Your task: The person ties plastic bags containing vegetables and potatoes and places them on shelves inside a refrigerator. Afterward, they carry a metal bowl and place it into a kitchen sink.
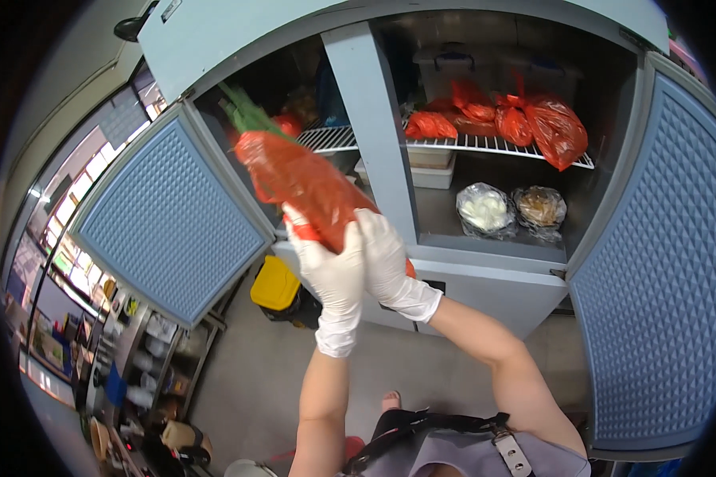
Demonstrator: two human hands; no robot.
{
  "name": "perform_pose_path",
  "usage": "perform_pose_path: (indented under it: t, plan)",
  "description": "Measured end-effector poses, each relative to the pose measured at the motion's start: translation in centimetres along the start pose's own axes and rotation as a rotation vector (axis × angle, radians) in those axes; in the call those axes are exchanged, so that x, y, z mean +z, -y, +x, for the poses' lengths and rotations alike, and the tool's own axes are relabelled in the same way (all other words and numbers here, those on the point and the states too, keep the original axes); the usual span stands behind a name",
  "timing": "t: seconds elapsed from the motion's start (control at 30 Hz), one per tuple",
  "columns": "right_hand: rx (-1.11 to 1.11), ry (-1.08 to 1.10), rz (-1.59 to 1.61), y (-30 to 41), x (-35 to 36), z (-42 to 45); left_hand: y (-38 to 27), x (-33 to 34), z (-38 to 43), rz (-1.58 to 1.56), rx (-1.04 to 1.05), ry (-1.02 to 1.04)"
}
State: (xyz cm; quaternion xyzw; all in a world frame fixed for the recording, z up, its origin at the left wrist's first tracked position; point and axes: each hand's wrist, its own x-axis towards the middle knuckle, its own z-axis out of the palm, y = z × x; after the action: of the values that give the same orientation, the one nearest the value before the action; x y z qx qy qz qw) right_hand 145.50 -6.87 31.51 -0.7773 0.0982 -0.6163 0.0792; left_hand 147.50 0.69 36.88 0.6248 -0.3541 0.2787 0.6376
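Note:
Both my hands wear white gloves and grip a long red plastic bag (310,185) in front of the open refrigerator. Green leafy stalks (247,110) stick out of its far end, towards the left compartment. My left hand (328,256) has its fingers and thumb around the near end of the bag. Close against it, my right hand (385,256) holds the same end from the right side. A small piece of red plastic shows beside my right wrist. What lies inside the bag is hidden.
Refrigerator doors stand open at left (173,220) and right (656,268). Red bags (555,128) lie on the right wire shelf (495,146). Below are plastic-wrapped bowls (486,208) and white containers (432,176). A yellow-lidded bin (275,283) stands on the floor, near a metal rack (167,364).

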Motion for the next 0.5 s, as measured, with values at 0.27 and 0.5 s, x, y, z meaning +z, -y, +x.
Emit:
perform_pose_path:
  t: [0.27,0.5]
  plan:
    - [-0.177,0.058,-0.063,-0.2,13.2,10.0,12.9,-0.1,13.1,-0.478,-0.081,-0.009]
    - [-0.361,0.027,-0.322,-2.9,19.2,19.1,18.6,3.8,22.5,-0.664,-0.187,-0.126]
